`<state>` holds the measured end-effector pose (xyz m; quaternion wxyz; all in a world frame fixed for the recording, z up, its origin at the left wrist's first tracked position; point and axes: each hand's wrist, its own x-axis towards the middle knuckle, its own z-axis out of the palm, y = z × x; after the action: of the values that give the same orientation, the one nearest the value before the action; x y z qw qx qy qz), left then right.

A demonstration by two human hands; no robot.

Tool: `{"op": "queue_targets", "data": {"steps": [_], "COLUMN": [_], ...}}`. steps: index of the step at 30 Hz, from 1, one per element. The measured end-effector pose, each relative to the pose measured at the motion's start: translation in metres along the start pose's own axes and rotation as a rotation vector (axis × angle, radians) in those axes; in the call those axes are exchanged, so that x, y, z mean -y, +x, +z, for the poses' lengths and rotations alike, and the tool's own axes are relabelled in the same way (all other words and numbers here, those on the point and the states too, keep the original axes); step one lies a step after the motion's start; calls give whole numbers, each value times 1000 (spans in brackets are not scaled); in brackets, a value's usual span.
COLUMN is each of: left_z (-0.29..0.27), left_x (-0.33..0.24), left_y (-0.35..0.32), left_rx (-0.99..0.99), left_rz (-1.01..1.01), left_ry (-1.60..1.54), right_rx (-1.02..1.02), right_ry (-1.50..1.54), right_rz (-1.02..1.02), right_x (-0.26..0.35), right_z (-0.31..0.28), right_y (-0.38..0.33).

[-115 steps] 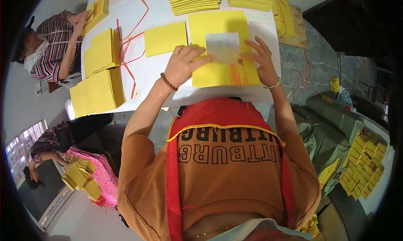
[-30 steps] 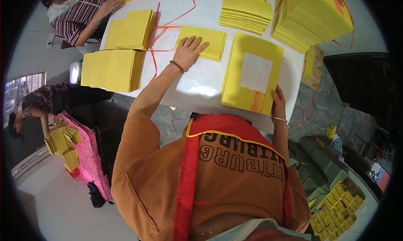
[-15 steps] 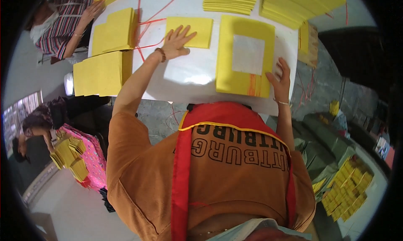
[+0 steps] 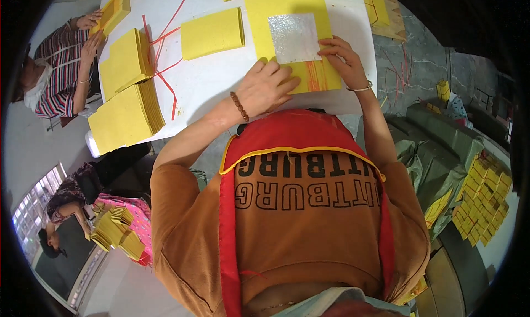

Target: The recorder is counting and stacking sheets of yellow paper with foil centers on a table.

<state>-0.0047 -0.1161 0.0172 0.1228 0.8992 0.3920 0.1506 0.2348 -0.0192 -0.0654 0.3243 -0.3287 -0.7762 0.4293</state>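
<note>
A large yellow paper sheet point(image 4: 256, 24) lies in front of me, with a smaller shiny whitish square sheet point(image 4: 292, 38) on it. Reddish-orange streaks point(image 4: 313, 77) run below the square. My left hand point(image 4: 269, 86) rests over the sheet's lower left part, fingers bent and spread, holding nothing that shows. At the square's right edge, my right hand point(image 4: 346, 63) has its bent fingers together and their tips on that edge; its thumb is partly hidden. A smaller yellow stack point(image 4: 212, 33) lies left of the large sheet.
More yellow stacks point(image 4: 126, 115) stand at the table's left, near red ties point(image 4: 165, 90). Another person point(image 4: 63, 68) handles yellow paper at the far left; a second person point(image 4: 74, 195) bends over yellow bundles point(image 4: 118, 234) below. Many yellow packets point(image 4: 483, 198) lie at the lower right.
My left hand has left the smaller yellow stack and moved right onto the large sheet. My right hand has moved from beside the sheet to the white square's edge. The view has shifted.
</note>
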Motion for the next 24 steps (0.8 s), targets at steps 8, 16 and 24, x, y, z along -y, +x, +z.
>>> {"op": "queue_targets", "data": {"steps": [8,16,24], "left_z": [10,0,6], "left_x": [15,7,17], "left_y": [3,10,8], "left_rx": [-146,10,36], "left_rz": [-156,-544,-657], "left_ry": [-410,-637,-783], "right_rx": [-108,-99,2], "right_ry": [316,334,375], "right_rz": [150,164,146], "right_x": [4,0,0], "right_z": [9,9,-4], "right_y": [0,-1,-5]}}
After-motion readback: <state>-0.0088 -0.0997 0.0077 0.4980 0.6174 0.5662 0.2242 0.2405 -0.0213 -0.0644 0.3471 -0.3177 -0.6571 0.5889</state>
